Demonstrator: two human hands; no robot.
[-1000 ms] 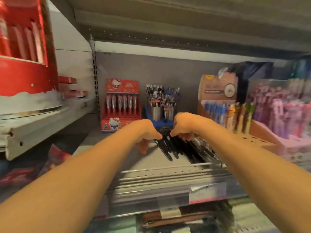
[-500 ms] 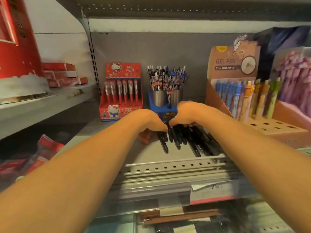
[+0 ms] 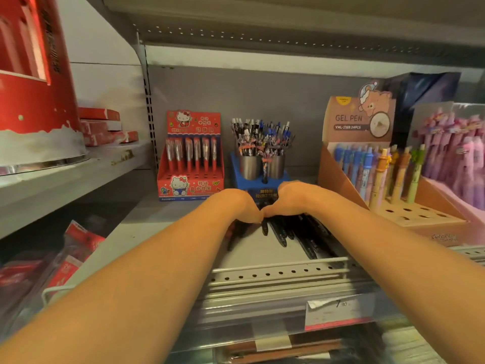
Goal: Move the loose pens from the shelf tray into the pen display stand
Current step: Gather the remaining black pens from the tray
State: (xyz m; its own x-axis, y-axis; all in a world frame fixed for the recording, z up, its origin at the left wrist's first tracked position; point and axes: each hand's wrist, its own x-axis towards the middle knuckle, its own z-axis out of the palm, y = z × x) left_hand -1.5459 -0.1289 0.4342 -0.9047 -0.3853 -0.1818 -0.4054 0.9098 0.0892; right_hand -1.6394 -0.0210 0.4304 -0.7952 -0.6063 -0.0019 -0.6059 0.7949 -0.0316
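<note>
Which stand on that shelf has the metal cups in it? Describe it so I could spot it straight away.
Look along the grey back wall of the shelf, between the red cartoon-cat pen box and the tan GEL PEN box. There stands the blue stand, just behind the person's two hands. It alone carries two shiny steel cups, crammed with pens.

Left hand (image 3: 242, 207) and right hand (image 3: 284, 199) have closed together over loose pens (image 3: 294, 232).

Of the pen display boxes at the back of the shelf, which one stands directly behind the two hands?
The blue stand with two metal cups. The red cat box stands further left, the brown gel pen box further right.
</note>
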